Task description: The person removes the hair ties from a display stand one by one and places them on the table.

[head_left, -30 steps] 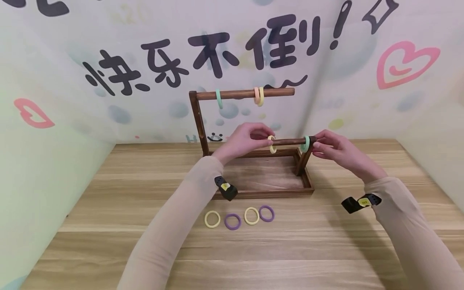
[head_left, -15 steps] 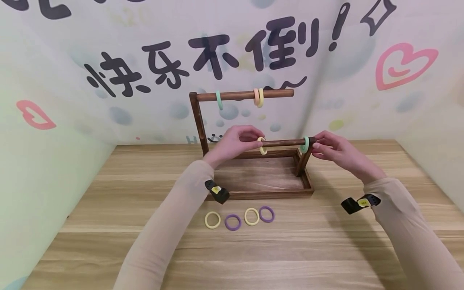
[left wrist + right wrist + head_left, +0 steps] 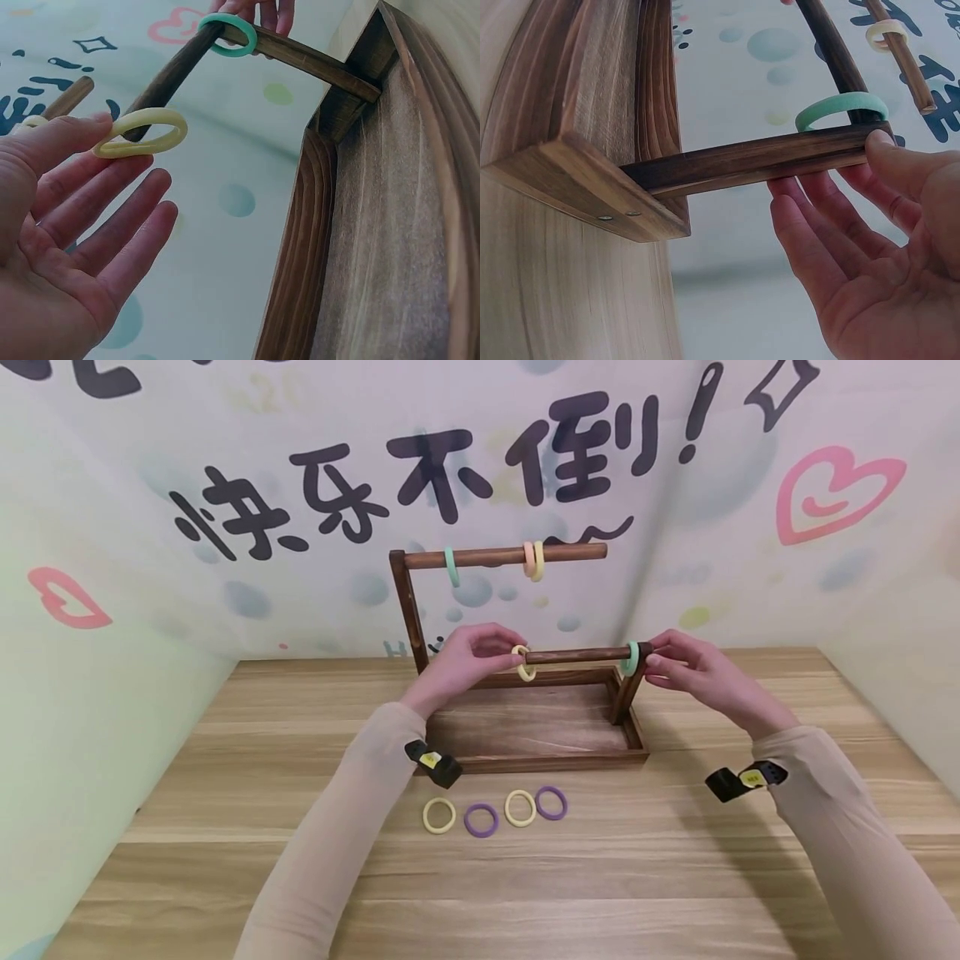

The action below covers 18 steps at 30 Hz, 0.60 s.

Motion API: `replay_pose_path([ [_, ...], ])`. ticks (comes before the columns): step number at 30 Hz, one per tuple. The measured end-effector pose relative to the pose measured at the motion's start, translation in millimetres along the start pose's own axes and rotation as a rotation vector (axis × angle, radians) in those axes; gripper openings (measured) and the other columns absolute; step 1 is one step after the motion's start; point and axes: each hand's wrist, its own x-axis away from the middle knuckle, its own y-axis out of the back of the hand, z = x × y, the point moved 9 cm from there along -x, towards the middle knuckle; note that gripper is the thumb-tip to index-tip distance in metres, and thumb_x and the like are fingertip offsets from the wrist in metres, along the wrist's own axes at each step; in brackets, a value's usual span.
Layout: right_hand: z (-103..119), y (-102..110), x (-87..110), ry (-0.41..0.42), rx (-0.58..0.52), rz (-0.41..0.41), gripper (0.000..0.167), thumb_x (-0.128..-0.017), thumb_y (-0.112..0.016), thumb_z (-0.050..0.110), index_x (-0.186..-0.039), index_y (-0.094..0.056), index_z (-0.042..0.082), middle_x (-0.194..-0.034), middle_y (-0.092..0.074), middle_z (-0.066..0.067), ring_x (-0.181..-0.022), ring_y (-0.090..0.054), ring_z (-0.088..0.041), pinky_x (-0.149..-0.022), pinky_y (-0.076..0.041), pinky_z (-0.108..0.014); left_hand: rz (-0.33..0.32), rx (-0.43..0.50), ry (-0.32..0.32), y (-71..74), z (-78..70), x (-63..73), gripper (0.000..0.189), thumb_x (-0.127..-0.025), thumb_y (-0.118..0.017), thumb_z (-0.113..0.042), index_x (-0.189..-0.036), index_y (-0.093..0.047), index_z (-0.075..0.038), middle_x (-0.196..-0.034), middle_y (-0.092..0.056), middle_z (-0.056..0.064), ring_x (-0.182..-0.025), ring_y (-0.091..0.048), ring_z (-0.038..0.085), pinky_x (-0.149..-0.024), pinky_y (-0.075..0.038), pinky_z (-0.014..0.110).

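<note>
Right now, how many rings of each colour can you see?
Yellow rings: 4 (2 on the table, 1 on the upper rod, 1 in the left fingers)
Green rings: 2 (1 on the upper rod, 1 on the lower rod)
Purple rings: 2 (both on the table)
Pink ring: 1 (upper rod)
Total: 9 rings

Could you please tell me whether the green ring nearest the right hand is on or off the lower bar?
On: the right wrist view shows the green ring encircling the lower bar, near the post.
</note>
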Motion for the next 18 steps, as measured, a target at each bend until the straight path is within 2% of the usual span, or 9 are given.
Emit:
replay_pose_path([
  [11, -1, 0, 0.1, -0.002, 0.008, 0.006, 0.022, -0.102, -0.05, 0.014, -0.116, -0.049, -0.004, -0.108, -0.061, -0.007, -0.1, -0.063, -0.007, -0.088, -0.051, -0.03, 0.005, 0.054, 0.049, -1.3, 16.0, 10.1, 0.025, -0.09, -0.069, -0.01, -0.114, -0.065, -0.002, -0.102, -0.07, 0.008, -0.098, -0.065, 0.019, -0.086, -0.052, 0.034],
  [18, -1, 0, 0.6, 0.001, 0.001, 0.012, 0.02, -0.102, -0.05, 0.013, -0.115, -0.049, -0.002, -0.107, -0.06, -0.006, -0.101, -0.062, -0.006, -0.089, -0.05, -0.031, 0.042, 0.086, 0.028, -10.2, 23.3, 11.3, 0.028, -0.089, -0.068, -0.003, -0.116, -0.063, 0.004, -0.105, -0.069, 0.013, -0.099, -0.065, 0.021, -0.088, -0.052, 0.033],
])
